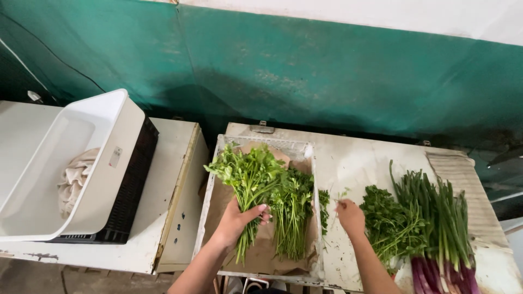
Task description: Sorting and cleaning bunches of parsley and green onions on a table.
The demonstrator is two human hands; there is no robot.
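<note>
Bunches of leafy green herbs fill the scene. The left hand [238,218] is wrapped around the stems of a bunch of flat-leaved green herbs [248,177], fingers curled across the front, and holds it over a shallow white crate lined with brown paper [260,256]. A second bunch of darker green herbs [292,204] lies in the crate just beside it, toward the crate's right wall, leaves pointing to the far edge.

The right hand [350,216] rests on the worn white tabletop [357,158] just right of the crate, fingers drawn together and pinching a thin green sprig [339,200]. Near this hand, farther right, lies a loose heap of curly green herbs [388,226], and against it a bundle of long green onions with purple bases [444,234] stretches toward the table's near right corner.

On a separate white cabinet [163,179] at the left stands a white rectangular plastic tub [109,125] holding a crumpled beige cloth [73,182], set on a black slatted crate [133,179]. A green painted wall [327,76] runs behind both surfaces.
</note>
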